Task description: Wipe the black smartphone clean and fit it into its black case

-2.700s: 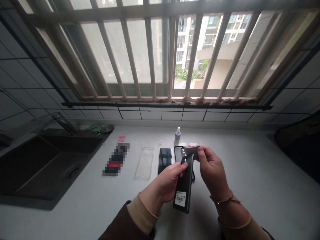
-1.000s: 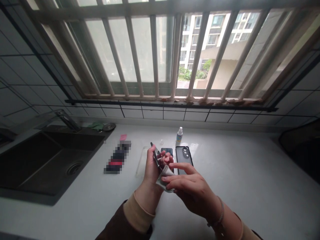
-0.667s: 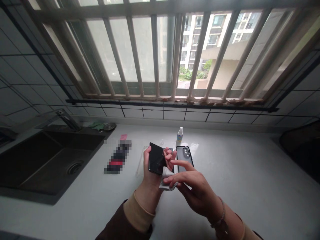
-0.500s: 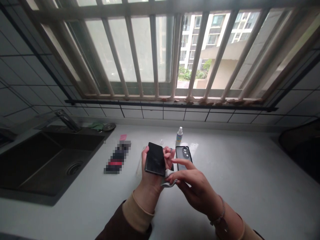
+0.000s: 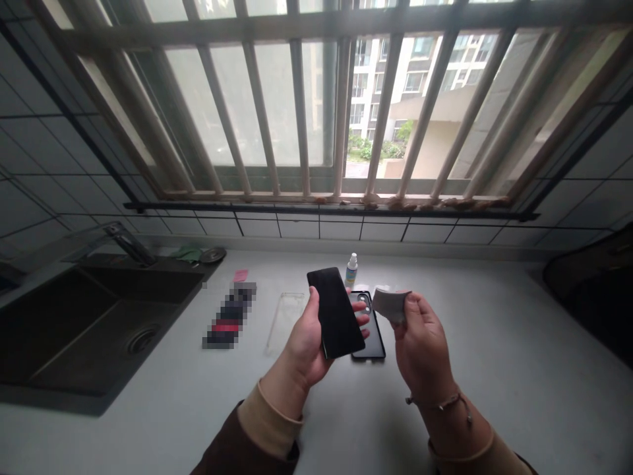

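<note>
daylight falls through a barred window [image 5: 301,119] onto a pale counter [image 5: 494,356], with a dark sink [image 5: 93,330] and its faucet [image 5: 127,244] at left, as seen from a head camera. above the counter, a person's left hand [image 5: 307,343] cradles a phone [image 5: 340,313], palm beneath, thumb along one long edge, fingers spread past the other. the phone sits at a slant in the grip, black face up.

the right hand [image 5: 422,336], a bracelet [image 5: 448,401] at its wrist, pinches a grey cloth [image 5: 388,305] by one end between thumb and fingers. the cloth is apart from the phone, near the left fingertips; how it is folded is hard to tell in the dim light.

below, a black case [image 5: 373,340] lies partly hidden by the left fingers and the cloth. a bottle [image 5: 351,272] stands upright just behind it; a clear case [image 5: 285,320] lies to the left, a pixelated patch [image 5: 230,316] and a pink slip [image 5: 241,276] nearer the sink.

steadiness likely matters most: the palm squarely under the phone, the thumb off its face. where cloth meets face, several fingertips pressing it flat would probably serve better than a pinched end.
</note>
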`<state>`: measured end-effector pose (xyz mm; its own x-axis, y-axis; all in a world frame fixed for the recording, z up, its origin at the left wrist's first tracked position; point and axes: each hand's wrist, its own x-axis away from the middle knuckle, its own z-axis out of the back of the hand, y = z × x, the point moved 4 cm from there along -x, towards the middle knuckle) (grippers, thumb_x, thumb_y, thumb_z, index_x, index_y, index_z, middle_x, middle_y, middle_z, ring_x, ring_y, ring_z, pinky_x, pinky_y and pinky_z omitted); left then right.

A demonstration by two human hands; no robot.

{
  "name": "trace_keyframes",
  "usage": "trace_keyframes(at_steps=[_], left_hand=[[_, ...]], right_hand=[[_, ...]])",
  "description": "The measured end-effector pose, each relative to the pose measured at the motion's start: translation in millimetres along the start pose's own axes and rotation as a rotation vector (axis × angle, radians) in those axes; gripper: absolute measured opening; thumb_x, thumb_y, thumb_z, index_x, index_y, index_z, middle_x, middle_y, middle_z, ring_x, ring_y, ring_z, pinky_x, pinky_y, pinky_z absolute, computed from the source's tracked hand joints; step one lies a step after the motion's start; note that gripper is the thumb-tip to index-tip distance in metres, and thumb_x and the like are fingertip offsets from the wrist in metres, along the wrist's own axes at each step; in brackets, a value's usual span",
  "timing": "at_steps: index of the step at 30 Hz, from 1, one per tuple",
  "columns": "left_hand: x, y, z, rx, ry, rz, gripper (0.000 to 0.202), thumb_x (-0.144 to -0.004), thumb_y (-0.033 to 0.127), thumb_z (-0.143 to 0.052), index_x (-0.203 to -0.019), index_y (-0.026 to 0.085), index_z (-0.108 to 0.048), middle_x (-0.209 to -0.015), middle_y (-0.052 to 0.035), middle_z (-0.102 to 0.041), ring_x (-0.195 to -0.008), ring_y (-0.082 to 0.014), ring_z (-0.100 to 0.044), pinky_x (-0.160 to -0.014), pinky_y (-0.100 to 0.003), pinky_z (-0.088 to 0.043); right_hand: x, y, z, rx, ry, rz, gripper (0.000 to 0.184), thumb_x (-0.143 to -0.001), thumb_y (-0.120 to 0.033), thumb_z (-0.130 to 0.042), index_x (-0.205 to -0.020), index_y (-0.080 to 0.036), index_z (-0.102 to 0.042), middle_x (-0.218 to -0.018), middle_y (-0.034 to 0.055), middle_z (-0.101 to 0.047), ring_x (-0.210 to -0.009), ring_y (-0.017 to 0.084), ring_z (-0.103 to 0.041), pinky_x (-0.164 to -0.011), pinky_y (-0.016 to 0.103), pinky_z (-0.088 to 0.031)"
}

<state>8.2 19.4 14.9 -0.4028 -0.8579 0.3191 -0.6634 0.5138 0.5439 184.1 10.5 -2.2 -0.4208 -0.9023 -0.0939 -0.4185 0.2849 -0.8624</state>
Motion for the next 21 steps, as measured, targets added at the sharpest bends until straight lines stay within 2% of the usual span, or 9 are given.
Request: trace_keyframes(at_steps=[4,7,9,12,13,15,17,19,21], left_hand=[[-1,-13,1.1,-0.176,-0.058,0.073,0.078,-0.104,0.074,-0.038,-0.135,0.008,-0.068,-0.103,-0.0207,-0.079,-0.081,-0.0262,-0.077,-0.074,-0.036,-0.061],[-3,-15,4.7,-0.246,-0.029,-0.041,0.067,-0.103,0.07,-0.05,-0.125,0.011,-0.074,-0.094,-0.0126,-0.078,-0.072,-0.0176,-0.071,-0.071,-0.028,-0.056],[-5,-16,6.0,-0.233,-0.046,-0.072,0.062,-0.1,0.069,-0.058,-0.122,0.013,-0.076,-0.098,-0.0109,-0.078,-0.076,-0.0162,-0.07,-0.074,-0.026,-0.054],[-5,-18,6.8,-0.203,-0.12,-0.052,0.055,-0.096,0.062,-0.07,-0.128,0.016,-0.073,-0.111,-0.0118,-0.077,-0.091,-0.0196,-0.072,-0.084,-0.028,-0.054],[-5,-19,7.9,-0.207,-0.129,-0.032,0.052,-0.095,0.058,-0.075,-0.128,0.017,-0.072,-0.11,-0.0111,-0.077,-0.091,-0.0196,-0.072,-0.084,-0.028,-0.054],[-4,-22,11.4,-0.215,-0.108,0.034,0.045,-0.092,0.05,-0.08,-0.123,0.018,-0.072,-0.096,-0.0072,-0.075,-0.078,-0.0161,-0.07,-0.074,-0.027,-0.053],[-4,-24,14.8,-0.181,-0.055,0.115,0.037,-0.092,0.045,-0.08,-0.116,0.017,-0.072,-0.086,-0.004,-0.072,-0.067,-0.0138,-0.066,-0.066,-0.026,-0.053],[-4,-24,14.9,-0.108,-0.034,0.146,0.035,-0.094,0.045,-0.076,-0.113,0.016,-0.071,-0.09,-0.0061,-0.073,-0.072,-0.0169,-0.069,-0.069,-0.029,-0.058],[-5,-23,12.8,-0.049,-0.028,0.145,0.039,-0.096,0.05,-0.07,-0.114,0.015,-0.07,-0.097,-0.0095,-0.074,-0.082,-0.0215,-0.073,-0.072,-0.034,-0.061]], right_hand=[[5,8,-15,-0.144,-0.137,-0.257,0.033,-0.09,-0.052,-0.082,-0.1,-0.021,-0.074,-0.108,0.0053,-0.081,-0.089,0.019,-0.075,-0.077,0.03,-0.065],[11,12,-18,-0.17,-0.159,-0.349,0.034,-0.086,-0.051,-0.087,-0.097,-0.021,-0.074,-0.106,0.0057,-0.082,-0.079,0.018,-0.074,-0.065,0.028,-0.064],[14,14,-20,-0.169,-0.163,-0.383,0.035,-0.084,-0.052,-0.088,-0.097,-0.021,-0.075,-0.112,0.0079,-0.082,-0.078,0.018,-0.075,-0.065,0.03,-0.065],[18,15,-23,-0.152,-0.212,-0.405,0.036,-0.087,-0.053,-0.086,-0.101,-0.021,-0.077,-0.126,0.0113,-0.08,-0.079,0.018,-0.075,-0.068,0.031,-0.066],[20,14,-24,-0.14,-0.235,-0.401,0.036,-0.088,-0.053,-0.084,-0.102,-0.021,-0.077,-0.13,0.012,-0.078,-0.08,0.018,-0.075,-0.07,0.032,-0.066],[23,12,-26,-0.113,-0.286,-0.376,0.035,-0.092,-0.054,-0.081,-0.102,-0.02,-0.077,-0.139,0.0126,-0.074,-0.084,0.018,-0.076,-0.075,0.032,-0.066],[25,11,-27,-0.089,-0.337,-0.345,0.035,-0.095,-0.055,-0.077,-0.097,-0.02,-0.076,-0.144,0.0126,-0.071,-0.09,0.019,-0.077,-0.08,0.032,-0.066],[25,12,-25,-0.063,-0.359,-0.316,0.036,-0.098,-0.056,-0.073,-0.097,-0.02,-0.076,-0.144,0.0131,-0.072,-0.097,0.022,-0.078,-0.083,0.033,-0.066],[20,13,-20,-0.02,-0.316,-0.274,0.038,-0.099,-0.057,-0.071,-0.103,-0.02,-0.076,-0.137,0.0136,-0.075,-0.098,0.023,-0.079,-0.082,0.035,-0.067]])
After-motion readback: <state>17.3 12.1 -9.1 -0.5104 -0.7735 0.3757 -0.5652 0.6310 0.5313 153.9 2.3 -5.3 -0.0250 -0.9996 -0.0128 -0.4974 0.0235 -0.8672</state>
